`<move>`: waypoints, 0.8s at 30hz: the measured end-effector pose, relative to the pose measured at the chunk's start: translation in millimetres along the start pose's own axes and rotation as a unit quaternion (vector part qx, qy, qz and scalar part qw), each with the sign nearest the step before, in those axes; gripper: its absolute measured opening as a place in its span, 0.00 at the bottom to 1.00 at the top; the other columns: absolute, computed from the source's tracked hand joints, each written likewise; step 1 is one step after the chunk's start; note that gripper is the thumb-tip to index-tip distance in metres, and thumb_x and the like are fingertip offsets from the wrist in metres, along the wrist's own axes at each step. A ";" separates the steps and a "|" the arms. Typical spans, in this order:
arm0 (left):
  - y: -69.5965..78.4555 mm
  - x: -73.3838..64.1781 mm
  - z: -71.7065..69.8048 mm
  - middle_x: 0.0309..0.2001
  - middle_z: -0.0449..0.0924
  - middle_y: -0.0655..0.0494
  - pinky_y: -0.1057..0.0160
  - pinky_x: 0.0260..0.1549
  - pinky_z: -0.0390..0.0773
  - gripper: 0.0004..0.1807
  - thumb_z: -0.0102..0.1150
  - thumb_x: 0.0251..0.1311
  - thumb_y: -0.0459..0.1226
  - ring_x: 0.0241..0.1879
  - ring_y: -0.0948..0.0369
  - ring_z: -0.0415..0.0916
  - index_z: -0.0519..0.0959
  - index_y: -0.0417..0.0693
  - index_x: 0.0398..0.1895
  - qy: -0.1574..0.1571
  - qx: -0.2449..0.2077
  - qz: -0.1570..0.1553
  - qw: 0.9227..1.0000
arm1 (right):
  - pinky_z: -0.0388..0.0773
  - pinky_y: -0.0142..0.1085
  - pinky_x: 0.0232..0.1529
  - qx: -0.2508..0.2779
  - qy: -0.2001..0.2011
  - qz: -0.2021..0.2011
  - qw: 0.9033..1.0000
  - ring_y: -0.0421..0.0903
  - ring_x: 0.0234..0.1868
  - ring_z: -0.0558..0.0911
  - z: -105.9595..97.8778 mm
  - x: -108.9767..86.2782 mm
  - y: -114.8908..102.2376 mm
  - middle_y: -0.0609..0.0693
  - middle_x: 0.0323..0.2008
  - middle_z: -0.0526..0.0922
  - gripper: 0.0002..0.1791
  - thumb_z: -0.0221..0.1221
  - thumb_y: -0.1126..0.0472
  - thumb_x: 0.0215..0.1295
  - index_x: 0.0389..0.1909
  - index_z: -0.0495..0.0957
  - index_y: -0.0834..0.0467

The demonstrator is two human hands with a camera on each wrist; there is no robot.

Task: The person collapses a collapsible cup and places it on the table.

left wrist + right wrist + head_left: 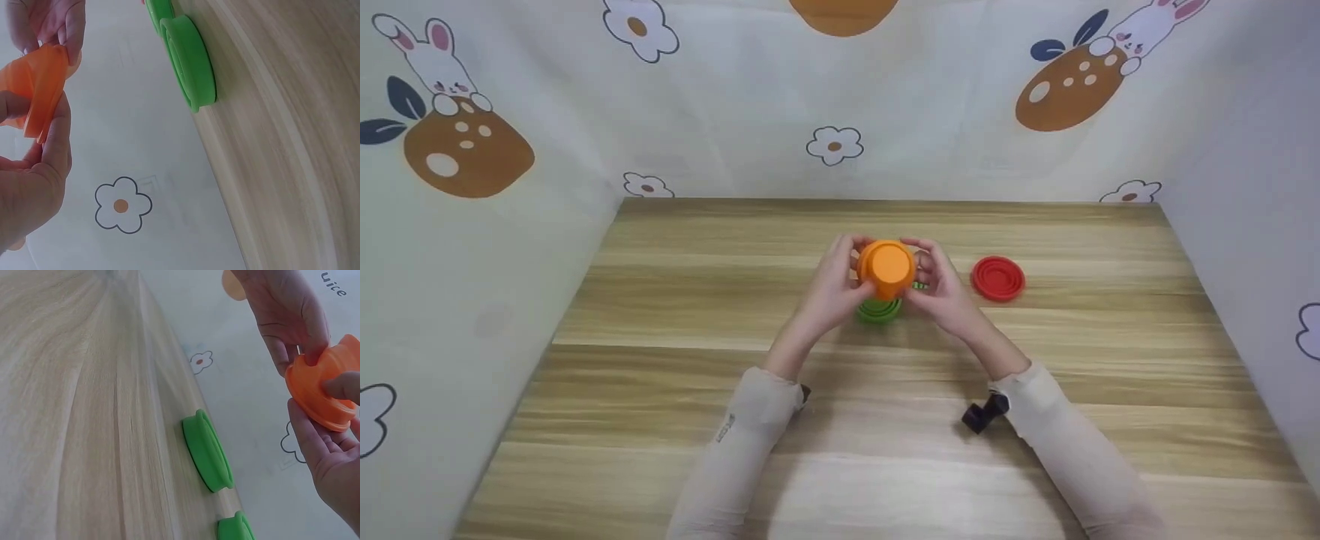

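An orange collapsible silicone cup (891, 264) is held up over the table between both hands, its round base turned toward the head camera. My left hand (840, 281) grips it from the left, and my right hand (937, 289) grips it from the right. The wrist views show the rim and soft wall of the orange cup (48, 84) pinched between fingers and thumbs, with the wall bent. Below it, a flattened green collapsible cup (879, 310) lies on the table, partly covered by the orange one. A second green piece (235, 527) appears beyond it, mostly hidden in the head view.
To the right of the hands a red collapsible cup (998, 279) lies flattened into rings. The wooden table (675, 390) is bounded by a patterned cloth (750, 97) at the back and sides. Black camera mounts (985, 413) stick out from the wrists.
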State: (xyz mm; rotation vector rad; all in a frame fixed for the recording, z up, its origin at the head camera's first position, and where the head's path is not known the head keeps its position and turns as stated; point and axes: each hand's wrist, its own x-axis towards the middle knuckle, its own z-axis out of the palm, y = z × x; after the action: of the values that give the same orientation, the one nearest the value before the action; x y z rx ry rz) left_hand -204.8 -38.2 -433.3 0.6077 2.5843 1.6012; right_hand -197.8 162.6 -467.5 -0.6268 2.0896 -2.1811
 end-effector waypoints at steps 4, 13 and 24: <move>3.1 -0.9 1.0 0.58 0.67 0.47 0.61 0.46 0.84 0.29 0.59 0.57 0.25 0.52 0.52 0.74 0.65 0.42 0.63 -0.009 -0.004 -0.013 1.000 | 0.81 0.31 0.49 0.003 0.022 -0.008 1.000 0.41 0.43 0.83 1.5 1.1 0.5 0.42 0.41 0.82 0.37 0.58 0.79 0.58 0.68 0.57 0.67; 1.8 -3.4 -2.8 0.63 0.69 0.47 0.54 0.58 0.81 0.35 0.62 0.58 0.27 0.57 0.52 0.75 0.60 0.46 0.68 -0.071 -0.058 -0.030 0.995 | 0.82 0.30 0.45 0.028 0.043 -0.018 0.999 0.40 0.42 0.84 -0.9 1.6 4.7 0.43 0.44 0.83 0.37 0.58 0.82 0.55 0.67 0.57 0.69; -1.4 -2.9 -0.6 0.68 0.68 0.45 0.54 0.68 0.71 0.40 0.61 0.58 0.25 0.66 0.54 0.71 0.54 0.47 0.71 -0.107 -0.109 -0.023 0.988 | 0.81 0.30 0.42 0.028 0.058 -0.015 0.998 0.41 0.39 0.83 -0.8 1.6 5.0 0.45 0.43 0.82 0.38 0.60 0.83 0.53 0.66 0.59 0.68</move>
State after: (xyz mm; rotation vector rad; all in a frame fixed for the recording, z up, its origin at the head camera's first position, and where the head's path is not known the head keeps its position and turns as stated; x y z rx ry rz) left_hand -202.7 -40.3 -434.8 0.6558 2.2199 1.6703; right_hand -200.7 162.5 -471.9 -0.5415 2.0763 -2.3370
